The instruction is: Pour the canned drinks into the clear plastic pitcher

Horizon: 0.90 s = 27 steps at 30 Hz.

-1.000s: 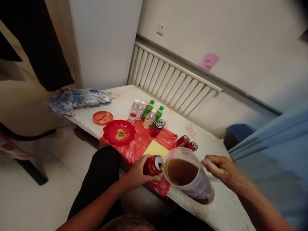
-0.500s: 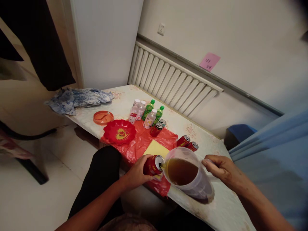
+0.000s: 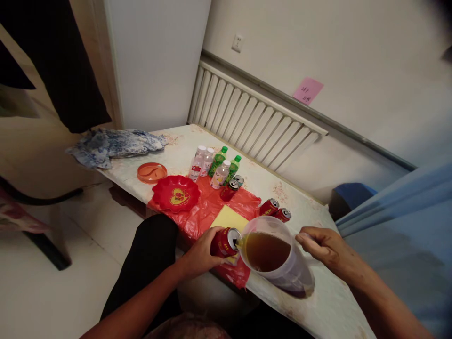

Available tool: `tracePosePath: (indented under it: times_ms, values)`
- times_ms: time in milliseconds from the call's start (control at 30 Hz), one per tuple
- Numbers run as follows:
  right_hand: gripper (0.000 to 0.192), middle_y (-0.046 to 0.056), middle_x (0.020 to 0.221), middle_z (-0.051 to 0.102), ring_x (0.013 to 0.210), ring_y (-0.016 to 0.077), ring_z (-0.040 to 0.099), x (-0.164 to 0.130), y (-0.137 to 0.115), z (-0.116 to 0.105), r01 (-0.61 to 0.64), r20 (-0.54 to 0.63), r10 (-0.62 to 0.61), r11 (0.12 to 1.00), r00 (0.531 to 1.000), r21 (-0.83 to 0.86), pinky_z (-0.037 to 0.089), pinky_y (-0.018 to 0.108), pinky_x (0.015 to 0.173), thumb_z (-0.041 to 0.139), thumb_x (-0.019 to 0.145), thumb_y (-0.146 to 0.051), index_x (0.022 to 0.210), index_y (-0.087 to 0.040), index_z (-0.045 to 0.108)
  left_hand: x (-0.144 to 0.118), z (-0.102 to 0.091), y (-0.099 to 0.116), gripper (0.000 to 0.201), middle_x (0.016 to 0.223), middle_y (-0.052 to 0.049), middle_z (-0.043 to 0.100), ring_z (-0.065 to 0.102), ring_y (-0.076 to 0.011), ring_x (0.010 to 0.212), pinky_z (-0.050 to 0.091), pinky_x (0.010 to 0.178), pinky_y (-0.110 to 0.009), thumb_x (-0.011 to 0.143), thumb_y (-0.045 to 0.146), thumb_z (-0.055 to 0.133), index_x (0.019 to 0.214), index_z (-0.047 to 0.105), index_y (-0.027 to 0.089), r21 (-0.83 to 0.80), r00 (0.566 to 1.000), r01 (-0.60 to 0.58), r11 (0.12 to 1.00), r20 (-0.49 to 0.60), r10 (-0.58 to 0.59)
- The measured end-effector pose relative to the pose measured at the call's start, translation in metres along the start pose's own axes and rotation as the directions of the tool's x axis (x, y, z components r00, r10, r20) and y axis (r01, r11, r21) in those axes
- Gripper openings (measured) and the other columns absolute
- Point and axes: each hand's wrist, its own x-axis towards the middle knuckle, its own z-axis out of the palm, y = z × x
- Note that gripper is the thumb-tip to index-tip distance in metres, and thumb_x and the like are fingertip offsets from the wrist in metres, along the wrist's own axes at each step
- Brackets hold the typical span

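My left hand [image 3: 201,252] is closed around a red drink can [image 3: 223,244], tilted with its open top toward the right. My right hand [image 3: 323,247] grips the handle of a clear plastic pitcher [image 3: 300,275], which leans left and holds brown liquid [image 3: 267,252]. The pitcher's spout touches or nearly touches the can's opening, and yellowish liquid shows there. Below the can lies a yellow cloth or paper [image 3: 229,219] on a red plastic bag [image 3: 197,214]. Two more red cans [image 3: 269,207] stand just behind the pitcher.
A red scalloped plate [image 3: 164,190] and a round orange tray [image 3: 146,175] are on the left of the table [image 3: 183,134]. Several bottles [image 3: 219,175] and more cans [image 3: 229,190] stand mid-table. Crumpled blue cloth [image 3: 120,145] lies at the far left. A radiator [image 3: 247,110] runs behind.
Both hands, the can and the pitcher hold almost the same position. Only the surface of the brown liquid looks slightly different.
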Motion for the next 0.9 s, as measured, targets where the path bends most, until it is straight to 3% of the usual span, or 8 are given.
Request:
tracePosePath:
  times_ms: [633, 900]
  values:
    - [0.043, -0.005, 0.058, 0.027, 0.056, 0.011, 0.027, 0.009, 0.004, 0.007, 0.006, -0.023, -0.004, 0.996, 1.0, 0.093, 0.023, 0.026, 0.05, 0.049, 0.086, -0.05, 0.058, -0.021, 0.033, 0.0, -0.004, -0.009, 0.074, 0.132, -0.008, 0.056, 0.051, -0.0286, 0.123, 0.037, 0.108, -0.043, 0.059, 0.012, 0.074, 0.128, 0.048, 0.022, -0.017, 1.0, 0.01, 1.0, 0.009, -0.01]
    - [0.045, -0.006, 0.053, 0.027, 0.05, 0.0094, 0.022, 0.024, 0.013, 0.021, -0.029, -0.013, 0.034, 0.955, 0.999, 0.296, 0.02, 0.024, 0.047, 0.052, 0.08, -0.055, 0.054, -0.022, 0.034, 0.004, -0.01, -0.01, 0.076, 0.132, -0.008, 0.056, 0.051, -0.0291, 0.123, 0.039, 0.107, -0.042, 0.059, 0.007, 0.07, 0.13, 0.047, 0.02, -0.087, 0.997, 0.074, 0.994, -0.023, -0.076]
